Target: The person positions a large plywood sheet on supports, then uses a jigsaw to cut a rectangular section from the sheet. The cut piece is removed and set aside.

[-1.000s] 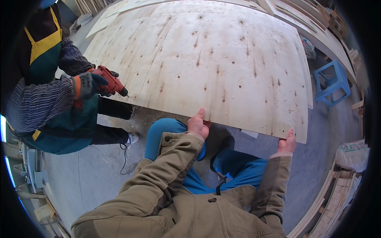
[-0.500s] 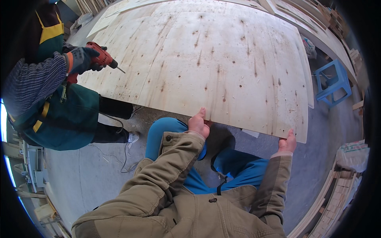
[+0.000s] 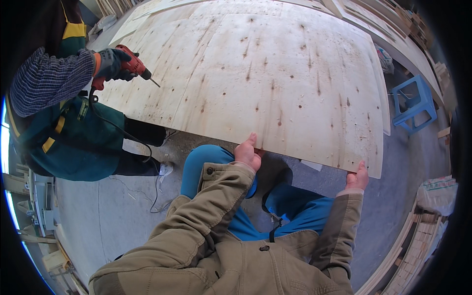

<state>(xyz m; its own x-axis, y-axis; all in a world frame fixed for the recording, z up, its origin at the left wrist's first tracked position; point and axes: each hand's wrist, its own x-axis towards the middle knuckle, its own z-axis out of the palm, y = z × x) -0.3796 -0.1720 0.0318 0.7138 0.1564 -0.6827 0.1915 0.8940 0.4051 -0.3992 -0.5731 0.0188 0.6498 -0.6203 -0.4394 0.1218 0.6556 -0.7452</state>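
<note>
A large pale plywood sheet (image 3: 231, 73), dotted with dark knots and sawdust, spreads out before me. My left hand (image 3: 249, 152) grips its near edge around the middle, thumb on top and fingers curled underneath. Close to the near right corner, my right hand (image 3: 357, 177) holds the same edge, also with the thumb above; the fingers below are hidden by the board. At the left, a co-worker's gloved hands (image 3: 114, 64) hold a red corded power drill (image 3: 132, 64), its bit pointing down over the sheet and apparently just above it.
A blue plastic stool (image 3: 414, 104) stands on the floor at the right. Wood strips (image 3: 415, 241) and a clear plastic bag (image 3: 436, 195) lie at the lower right. The drill's black cord (image 3: 118, 129) hangs past the co-worker's green apron (image 3: 78, 152) to the floor.
The co-worker and the drill have shifted slightly to the right, and more of the cord shows. Both my hands keep their hold on the plywood edge.
</note>
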